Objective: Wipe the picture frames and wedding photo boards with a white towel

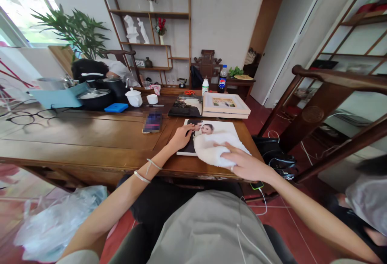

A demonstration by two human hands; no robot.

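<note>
A photo panel or album point(184, 153) with a printed picture of two people lies flat near the table's front edge. My left hand point(181, 137) rests on its left side, fingers laid out flat over the dark part of the print. In my right hand point(237, 159) is a white fluffy cloth point(208, 149), bunched up and pressed on the lower right of the panel. The cloth hides much of the print and hangs over the panel's near edge.
Behind the panel lie a dark photo panel point(186, 105) and a pale picture frame point(242, 103). A phone point(152, 122) is to the left. Farther back stand a cola bottle point(222, 79), a white bottle point(205, 86) and a white teapot point(134, 97). A wooden chair point(314, 113) stands right.
</note>
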